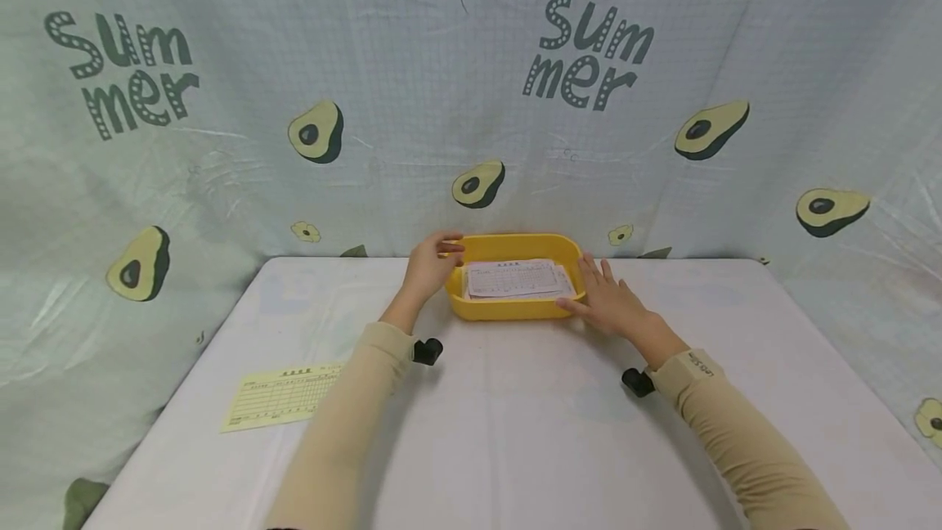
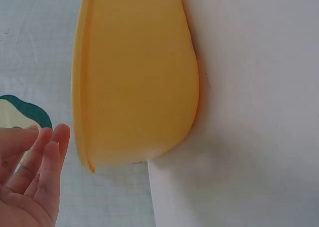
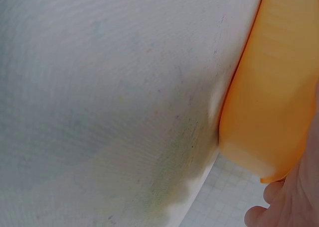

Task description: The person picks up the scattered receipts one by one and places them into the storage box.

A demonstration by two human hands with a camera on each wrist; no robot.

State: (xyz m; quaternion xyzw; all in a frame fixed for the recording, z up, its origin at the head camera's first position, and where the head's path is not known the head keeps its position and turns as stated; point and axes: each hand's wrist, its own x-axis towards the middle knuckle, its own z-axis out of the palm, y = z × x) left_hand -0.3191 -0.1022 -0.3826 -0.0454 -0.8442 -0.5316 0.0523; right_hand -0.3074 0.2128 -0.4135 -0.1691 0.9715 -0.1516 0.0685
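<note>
A yellow plastic basket point(image 1: 508, 312) stands at the far edge of the table, with several printed paper slips point(image 1: 513, 278) stacked inside. At its left end is my left hand point(image 1: 430, 268), fingers loosely bent. The left wrist view shows these fingers point(image 2: 50, 170) beside the basket's rim point(image 2: 79, 87), holding nothing. My right hand point(image 1: 609, 301) lies spread against the right end, thumb by the front corner and fingertips right at the rim. In the right wrist view, part of that hand point(image 3: 294, 199) overlaps the basket's side point(image 3: 271, 97).
A yellow printed form point(image 1: 275, 399) lies on the left of the white table point(image 1: 515, 432), partly hidden by my left sleeve point(image 1: 338, 440). Behind the table hangs a pale curtain point(image 1: 397, 64) with avocado prints. Black devices are on both wrists.
</note>
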